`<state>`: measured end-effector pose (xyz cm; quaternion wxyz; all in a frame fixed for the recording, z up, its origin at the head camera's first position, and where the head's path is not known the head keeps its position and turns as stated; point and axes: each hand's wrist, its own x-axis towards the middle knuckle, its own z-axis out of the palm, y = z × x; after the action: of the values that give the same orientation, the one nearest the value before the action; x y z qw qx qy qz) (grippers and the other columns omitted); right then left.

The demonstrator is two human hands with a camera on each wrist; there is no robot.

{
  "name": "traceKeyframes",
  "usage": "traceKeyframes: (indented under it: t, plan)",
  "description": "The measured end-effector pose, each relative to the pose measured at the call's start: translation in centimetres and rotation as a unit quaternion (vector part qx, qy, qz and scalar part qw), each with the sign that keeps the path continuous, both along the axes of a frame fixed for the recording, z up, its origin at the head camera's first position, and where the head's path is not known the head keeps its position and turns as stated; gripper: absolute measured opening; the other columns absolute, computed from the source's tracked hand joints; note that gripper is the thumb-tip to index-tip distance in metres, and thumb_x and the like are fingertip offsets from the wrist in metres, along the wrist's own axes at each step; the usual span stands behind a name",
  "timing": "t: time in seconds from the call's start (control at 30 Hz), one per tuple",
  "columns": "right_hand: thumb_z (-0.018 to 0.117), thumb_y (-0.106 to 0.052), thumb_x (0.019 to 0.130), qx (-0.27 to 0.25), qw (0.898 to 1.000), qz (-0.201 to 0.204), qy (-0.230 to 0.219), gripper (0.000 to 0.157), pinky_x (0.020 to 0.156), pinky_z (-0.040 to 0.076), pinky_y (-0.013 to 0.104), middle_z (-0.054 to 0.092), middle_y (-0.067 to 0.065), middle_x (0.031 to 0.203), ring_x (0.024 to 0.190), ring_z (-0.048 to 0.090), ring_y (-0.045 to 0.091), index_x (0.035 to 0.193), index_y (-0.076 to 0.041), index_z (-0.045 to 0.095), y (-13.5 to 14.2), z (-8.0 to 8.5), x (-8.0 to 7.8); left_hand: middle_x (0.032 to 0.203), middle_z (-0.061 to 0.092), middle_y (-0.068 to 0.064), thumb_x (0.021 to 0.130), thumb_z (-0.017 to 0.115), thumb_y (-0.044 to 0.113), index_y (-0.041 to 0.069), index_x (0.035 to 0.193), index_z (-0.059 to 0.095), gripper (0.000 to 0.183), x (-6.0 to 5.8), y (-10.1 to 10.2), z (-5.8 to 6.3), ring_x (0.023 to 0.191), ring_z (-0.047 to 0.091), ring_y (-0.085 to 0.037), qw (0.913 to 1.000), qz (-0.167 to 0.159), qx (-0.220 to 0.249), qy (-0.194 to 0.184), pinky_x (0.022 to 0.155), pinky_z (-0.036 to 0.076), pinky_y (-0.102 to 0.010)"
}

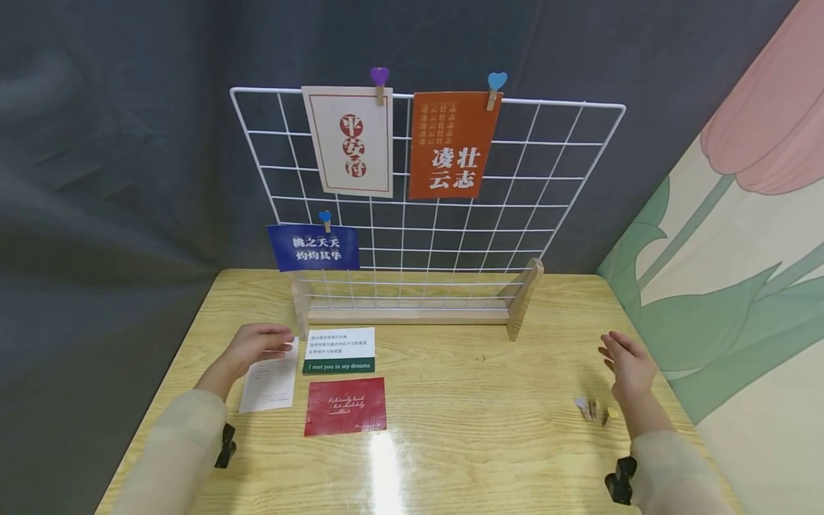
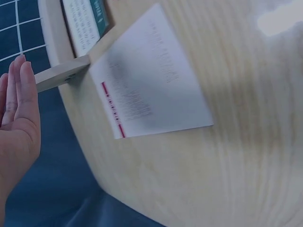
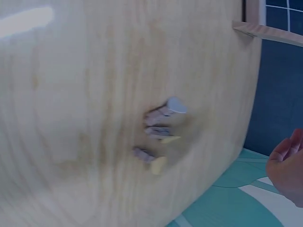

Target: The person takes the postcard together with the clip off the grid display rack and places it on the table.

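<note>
My left hand [image 1: 259,345] hovers over the white printed card [image 1: 270,383] at the table's left, its fingers extended and holding nothing. Beside that card lie a white-and-green card [image 1: 341,350] and a red card [image 1: 345,406]. On the right, my right hand [image 1: 629,366] is raised above the table with loosely bent fingers and nothing in it. Just below it lie several small wooden clothespins [image 3: 158,113], one with a white top and others with yellow tops. In the left wrist view, the white card [image 2: 147,80] lies flat near the rack's wooden foot.
A white wire grid rack [image 1: 553,174] stands on wooden feet at the back. Clipped on it are a white card [image 1: 328,161], an orange card [image 1: 444,121] and a blue card [image 1: 315,248]. A dark curtain [image 1: 116,179] hangs behind; a tulip-patterned panel [image 1: 747,250] borders the right.
</note>
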<state>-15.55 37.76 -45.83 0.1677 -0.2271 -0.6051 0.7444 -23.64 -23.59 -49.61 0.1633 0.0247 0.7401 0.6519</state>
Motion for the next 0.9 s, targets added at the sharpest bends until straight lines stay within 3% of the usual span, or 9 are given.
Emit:
traceKeyframes:
  t: [0.03, 0.1, 0.2, 0.27, 0.33, 0.5, 0.57, 0.67, 0.9]
  plan:
    - [0.061, -0.011, 0.08, 0.005, 1.0, -0.003, -0.001, 0.008, 0.057, 0.044, 0.015, 0.061, -0.01, 0.076, 0.064, 0.059, 0.005, 0.082, -0.018, 0.061, 0.3, -0.1, -0.4, 0.099, 0.059, -0.019, 0.078, 0.064, 0.021, -0.012, 0.111, 0.049, 0.05, 0.2, 0.4, 1.2, 0.085, 0.059, -0.026, 0.9997, 0.008, -0.022, -0.004, 0.076, 0.048, -0.038]
    - [0.063, -0.011, 0.079, 0.008, 1.0, -0.001, 0.024, 0.009, 0.057, 0.045, 0.017, 0.063, -0.006, 0.079, 0.066, 0.061, 0.008, 0.087, -0.014, 0.064, 1.9, -1.6, -1.7, 0.098, 0.06, -0.018, 0.078, 0.064, 0.02, -0.009, 0.11, 0.052, 0.045, -0.8, -0.2, 0.4, 0.083, 0.06, -0.025, 1.0, -0.003, -0.001, 0.009, 0.073, 0.049, -0.037]
    - [0.064, -0.014, 0.078, 0.029, 0.999, 0.008, 0.032, 0.019, 0.061, 0.046, 0.022, 0.064, -0.004, 0.084, 0.071, 0.062, 0.012, 0.097, -0.012, 0.064, 4.2, -3.2, -3.5, 0.094, 0.061, -0.015, 0.078, 0.064, 0.02, -0.006, 0.108, 0.055, 0.041, -1.3, -0.2, 0.9, 0.081, 0.06, -0.023, 0.9999, -0.006, -0.001, 0.016, 0.073, 0.049, -0.039]
    - [0.065, -0.013, 0.077, 0.02, 0.999, 0.015, 0.043, 0.024, 0.063, 0.047, 0.023, 0.064, -0.001, 0.087, 0.072, 0.062, 0.014, 0.101, -0.008, 0.064, 5.1, -3.6, -4.4, 0.095, 0.061, -0.016, 0.08, 0.062, 0.016, -0.008, 0.11, 0.053, 0.04, -1.2, 0.2, 2.0, 0.082, 0.06, -0.022, 0.9998, -0.002, -0.007, 0.016, 0.073, 0.049, -0.038]
    - [0.064, -0.014, 0.078, 0.026, 0.999, 0.012, 0.019, 0.02, 0.064, 0.046, 0.022, 0.064, -0.004, 0.085, 0.071, 0.061, 0.011, 0.098, -0.01, 0.064, 3.6, -1.3, -4.1, 0.097, 0.06, -0.017, 0.082, 0.06, 0.015, -0.014, 0.114, 0.046, 0.046, -0.1, 1.2, 4.6, 0.084, 0.06, -0.022, 0.999, 0.017, -0.041, 0.003, 0.077, 0.048, -0.038]
    - [0.063, -0.011, 0.079, 0.01, 1.0, 0.012, 0.026, 0.006, 0.057, 0.045, 0.017, 0.063, -0.008, 0.076, 0.064, 0.06, 0.006, 0.084, -0.014, 0.064, -0.2, 3.6, -3.1, 0.102, 0.057, -0.019, 0.085, 0.055, 0.01, -0.016, 0.117, 0.042, 0.043, -0.3, 1.5, 5.9, 0.083, 0.059, -0.02, 0.998, 0.024, -0.056, 0.01, 0.077, 0.048, -0.033]
    - [0.065, -0.011, 0.077, 0.007, 0.998, 0.026, 0.052, 0.007, 0.057, 0.045, 0.017, 0.064, -0.006, 0.077, 0.065, 0.061, 0.008, 0.084, -0.012, 0.065, 0.8, 2.9, -3.8, 0.103, 0.056, -0.02, 0.084, 0.056, 0.011, -0.015, 0.116, 0.043, 0.043, -0.5, 1.6, 6.2, 0.083, 0.06, -0.02, 0.9978, 0.028, -0.059, 0.013, 0.077, 0.048, -0.034]
    - [0.068, -0.014, 0.075, 0.021, 0.998, 0.02, 0.051, 0.012, 0.058, 0.044, 0.02, 0.063, -0.005, 0.079, 0.067, 0.061, 0.009, 0.086, -0.012, 0.065, 1.3, 3.0, -4.6, 0.101, 0.058, -0.018, 0.084, 0.057, 0.012, -0.016, 0.116, 0.043, 0.045, -0.6, 1.8, 6.9, 0.083, 0.06, -0.019, 0.9978, 0.03, -0.058, 0.015, 0.078, 0.047, -0.035]
    - [0.066, -0.006, 0.075, -0.021, 0.996, 0.027, 0.086, 0.005, 0.052, 0.047, 0.015, 0.064, -0.004, 0.072, 0.06, 0.061, 0.008, 0.077, -0.011, 0.065, -0.5, 7.2, -4.2, 0.095, 0.06, -0.009, 0.083, 0.059, 0.011, -0.014, 0.117, 0.043, 0.045, -1.1, 1.8, 7.7, 0.081, 0.06, -0.016, 0.9981, 0.04, -0.045, 0.013, 0.078, 0.047, -0.035]
